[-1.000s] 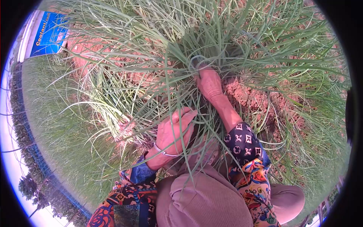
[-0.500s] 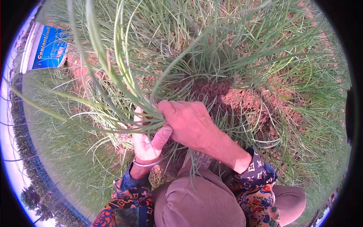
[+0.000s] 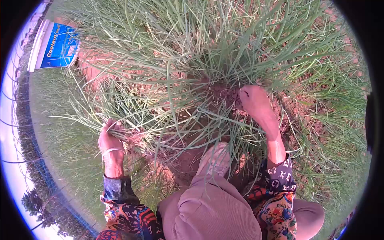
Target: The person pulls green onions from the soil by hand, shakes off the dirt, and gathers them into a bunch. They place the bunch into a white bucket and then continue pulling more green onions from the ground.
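My left hand (image 3: pixel 111 138) is closed round the lower ends of some long green plants at the left, near a pile of pulled plants with pinkish roots (image 3: pixel 138 137). To the right, my right hand (image 3: pixel 254 102) is closed at the base of a standing green clump (image 3: pixel 236 60), low against the reddish soil (image 3: pixel 224 94). Its fingertips point down and away, so what they hold, if anything, is hidden. Loose green leaves (image 3: pixel 200 120) stretch across the ground between both hands.
A white bucket with a blue label (image 3: pixel 60 46) lies at the upper left. My shoe (image 3: pixel 216 160) and bent knee (image 3: pixel 212 208) are at the bottom centre. More green plants (image 3: pixel 336 96) grow on the right. Blue netting (image 3: pixel 50 180) runs along the left edge.
My hands have moved apart from the bunch they held together. The left went down and left to the pile; the right went up and right to the standing clump.
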`<state>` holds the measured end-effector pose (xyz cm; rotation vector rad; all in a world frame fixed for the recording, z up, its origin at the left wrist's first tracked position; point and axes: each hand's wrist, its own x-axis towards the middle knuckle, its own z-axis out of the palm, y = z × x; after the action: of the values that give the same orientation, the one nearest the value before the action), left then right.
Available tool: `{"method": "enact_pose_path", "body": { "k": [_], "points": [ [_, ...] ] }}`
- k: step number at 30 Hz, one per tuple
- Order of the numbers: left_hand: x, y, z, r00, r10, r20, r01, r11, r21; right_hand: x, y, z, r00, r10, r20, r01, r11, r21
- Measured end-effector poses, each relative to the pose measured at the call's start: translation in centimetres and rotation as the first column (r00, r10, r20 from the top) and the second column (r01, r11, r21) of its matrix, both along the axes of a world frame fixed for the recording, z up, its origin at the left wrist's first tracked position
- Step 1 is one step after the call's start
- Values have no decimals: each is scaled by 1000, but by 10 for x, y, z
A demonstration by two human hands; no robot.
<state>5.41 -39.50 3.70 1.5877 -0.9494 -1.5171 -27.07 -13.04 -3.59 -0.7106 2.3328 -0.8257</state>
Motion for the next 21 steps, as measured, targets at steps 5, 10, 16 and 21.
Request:
{"method": "enact_pose_path", "body": {
  "k": [5,10,16,21],
  "points": [
    [34,-6,-17,789,-126,602,338,907,-253,11,-15,-44,999,-49,-14,51,987,152],
    [-50,53,55,878,-187,441,459,588,-666,32,-32,-46,969,82,-232,-112,987,-115],
    [-181,121,42,-43,-631,775,889,-378,-258,55,-19,-68,990,134,-32,-137,937,-322],
    [-212,116,-37,-209,-224,952,959,-235,155,41,-16,-73,959,-234,-157,156,905,-396]
  ]
}}
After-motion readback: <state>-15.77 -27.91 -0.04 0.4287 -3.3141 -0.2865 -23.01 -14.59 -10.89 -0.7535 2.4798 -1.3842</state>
